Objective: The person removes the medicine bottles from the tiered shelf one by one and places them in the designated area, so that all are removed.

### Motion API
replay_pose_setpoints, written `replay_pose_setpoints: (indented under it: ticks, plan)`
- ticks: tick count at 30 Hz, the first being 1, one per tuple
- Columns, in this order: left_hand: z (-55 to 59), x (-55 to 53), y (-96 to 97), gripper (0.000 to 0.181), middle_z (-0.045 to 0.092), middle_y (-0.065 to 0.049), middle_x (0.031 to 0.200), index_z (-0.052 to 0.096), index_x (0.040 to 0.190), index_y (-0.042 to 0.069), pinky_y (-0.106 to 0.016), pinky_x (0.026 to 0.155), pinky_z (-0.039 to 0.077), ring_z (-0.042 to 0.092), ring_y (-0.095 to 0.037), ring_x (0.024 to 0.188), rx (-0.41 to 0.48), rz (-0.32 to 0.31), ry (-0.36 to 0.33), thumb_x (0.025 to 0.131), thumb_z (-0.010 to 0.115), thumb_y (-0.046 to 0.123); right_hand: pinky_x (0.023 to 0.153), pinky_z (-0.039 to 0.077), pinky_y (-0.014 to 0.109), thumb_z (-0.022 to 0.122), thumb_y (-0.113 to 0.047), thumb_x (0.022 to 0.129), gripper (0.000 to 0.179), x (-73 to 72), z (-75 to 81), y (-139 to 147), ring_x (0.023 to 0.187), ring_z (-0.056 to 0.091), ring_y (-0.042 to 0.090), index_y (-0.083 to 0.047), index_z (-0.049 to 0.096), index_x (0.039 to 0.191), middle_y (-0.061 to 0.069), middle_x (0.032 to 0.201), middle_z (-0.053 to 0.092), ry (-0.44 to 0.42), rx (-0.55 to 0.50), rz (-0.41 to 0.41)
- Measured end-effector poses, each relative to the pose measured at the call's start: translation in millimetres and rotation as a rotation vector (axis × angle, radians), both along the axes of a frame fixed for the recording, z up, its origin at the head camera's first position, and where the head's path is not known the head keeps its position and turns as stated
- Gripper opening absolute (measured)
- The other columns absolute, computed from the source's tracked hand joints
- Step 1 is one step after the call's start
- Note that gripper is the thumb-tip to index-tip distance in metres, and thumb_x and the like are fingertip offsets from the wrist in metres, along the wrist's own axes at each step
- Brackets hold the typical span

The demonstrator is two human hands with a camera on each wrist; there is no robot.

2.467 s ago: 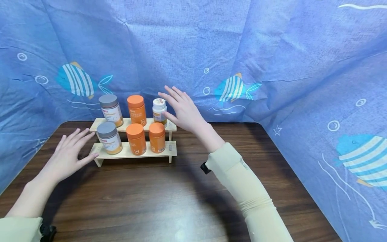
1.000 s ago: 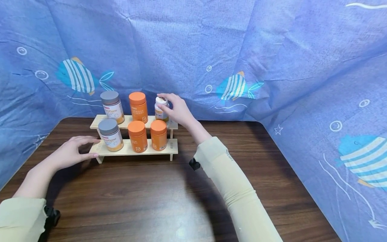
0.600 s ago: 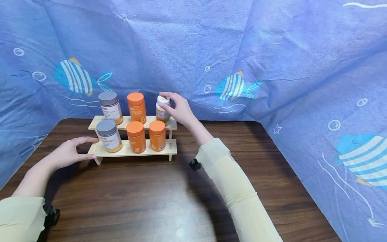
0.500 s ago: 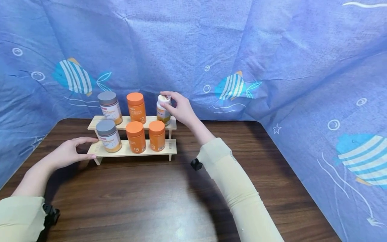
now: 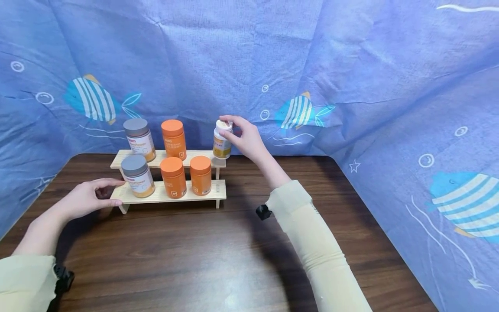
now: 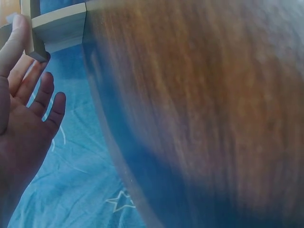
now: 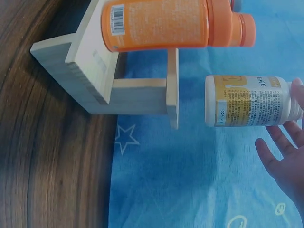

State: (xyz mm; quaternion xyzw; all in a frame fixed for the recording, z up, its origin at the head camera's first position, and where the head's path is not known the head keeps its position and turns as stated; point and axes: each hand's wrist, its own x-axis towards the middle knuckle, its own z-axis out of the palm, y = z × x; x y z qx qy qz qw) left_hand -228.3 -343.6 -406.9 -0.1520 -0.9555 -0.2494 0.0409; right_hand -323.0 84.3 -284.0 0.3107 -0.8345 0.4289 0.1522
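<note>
My right hand (image 5: 246, 139) pinches a small white pill bottle (image 5: 222, 146) by its cap, between thumb and fingers. In the right wrist view the bottle (image 7: 249, 101) hangs apart from the upper board of the rack, past its right end. My left hand (image 5: 83, 197) grips the left end of the two-tier wooden rack (image 5: 187, 196) at the lower tier. The left wrist view has the thumb on one side of the rack's board (image 6: 59, 28) and fingertips on the other; two fingers of that hand (image 6: 28, 118) stay off it.
Grey-lidded jars stand at the left of the upper tier (image 5: 136, 138) and lower tier. Beside them are an orange jar (image 5: 173, 141) above and two orange jars (image 5: 173, 180) below. A blue fish-patterned cloth (image 5: 249, 65) borders the dark wooden table (image 5: 175, 260).
My right hand came down onto the white bottle, took its cap, and lifted it off the upper tier toward the right. My left hand closed from spread fingers onto the rack's end.
</note>
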Motion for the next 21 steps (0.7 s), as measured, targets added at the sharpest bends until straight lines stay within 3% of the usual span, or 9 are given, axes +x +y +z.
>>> replay_pose_setpoints:
  ticks: [11, 21]
  plan:
    - [4.8, -2.7, 0.6, 0.066, 0.06, -0.011, 0.107, 0.06, 0.125, 0.006, -0.028, 0.06, 0.032, 0.041, -0.013, 0.071, -0.051, -0.001, -0.014, 0.074, 0.078, 0.045, 0.086, 0.048, 0.028, 0.071, -0.026, 0.086, 0.041, -4.3, -8.7, 26, 0.109, 0.056, 0.011, -0.015, 0.062, 0.124, 0.001, 0.124, 0.06, -0.037, -0.046, -0.062]
    - [5.8, -5.8, 0.5, 0.066, 0.062, -0.014, 0.111, 0.061, 0.123, 0.005, -0.027, 0.06, 0.032, 0.041, -0.01, 0.07, -0.068, -0.015, -0.024, 0.073, 0.079, 0.043, 0.085, 0.05, 0.035, 0.072, -0.021, 0.085, 0.038, -9.9, -27.8, 42, 0.103, 0.059, 0.016, -0.012, 0.064, 0.121, 0.006, 0.118, 0.063, -0.081, -0.098, -0.098]
